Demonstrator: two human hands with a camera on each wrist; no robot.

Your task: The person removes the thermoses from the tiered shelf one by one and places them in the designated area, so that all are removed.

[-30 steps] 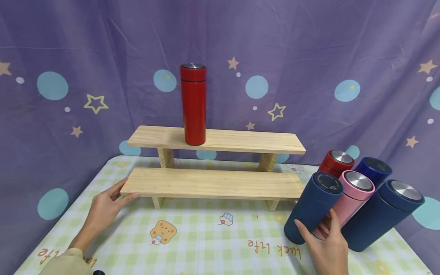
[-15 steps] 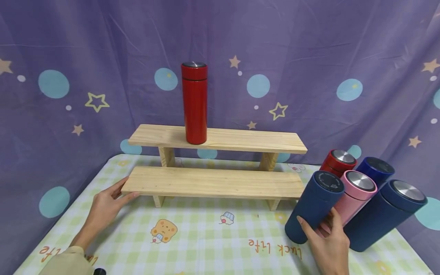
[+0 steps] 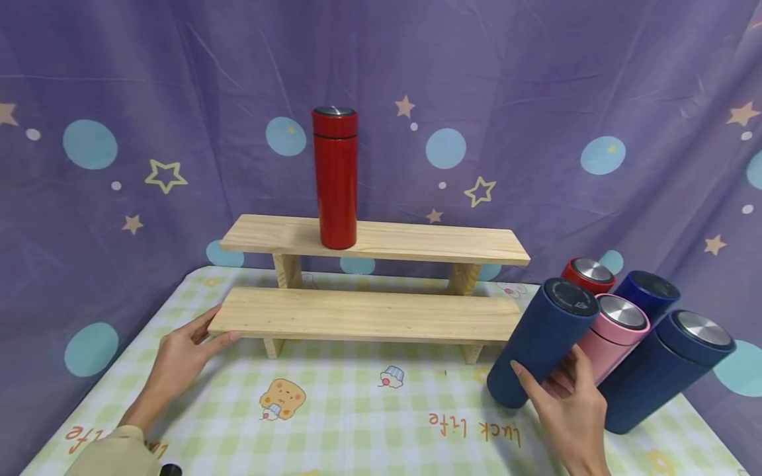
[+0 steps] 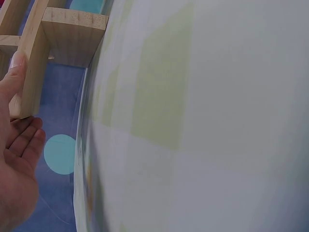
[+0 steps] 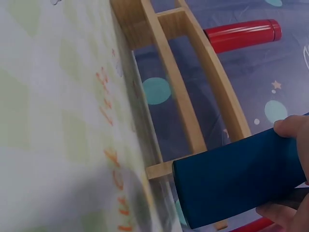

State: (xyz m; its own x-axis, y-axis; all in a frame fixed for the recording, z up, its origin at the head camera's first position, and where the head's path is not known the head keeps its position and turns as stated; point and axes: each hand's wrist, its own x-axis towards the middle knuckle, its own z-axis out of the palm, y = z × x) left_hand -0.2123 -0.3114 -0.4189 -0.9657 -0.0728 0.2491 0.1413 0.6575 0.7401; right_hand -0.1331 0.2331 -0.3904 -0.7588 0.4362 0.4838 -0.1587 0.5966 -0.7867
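Note:
My right hand [image 3: 568,413] grips a dark blue thermos flask [image 3: 542,344] low on its body, thumb on the near side. The flask leans to the right; in the right wrist view its base [image 5: 181,195] shows apart from the checked cloth. At the left, my left hand [image 3: 181,354] holds the end of the lower board [image 3: 369,314] of a two-step wooden shelf, thumb [image 4: 17,72] on the front edge and fingers at the end. A red thermos flask [image 3: 337,182] stands upright on the upper board [image 3: 440,241], left of its middle.
Close behind and right of the held flask stand a pink flask [image 3: 616,330], another red flask [image 3: 589,274], a bright blue flask [image 3: 649,294] and a wider dark blue flask [image 3: 661,377]. The checked cloth [image 3: 351,423] covers the table. A purple curtain [image 3: 524,86] hangs behind.
My right hand has raised the dark blue flask a little, its base rising off its earlier spot and its lid covering more of the rear red flask. My left hand has stayed on the shelf.

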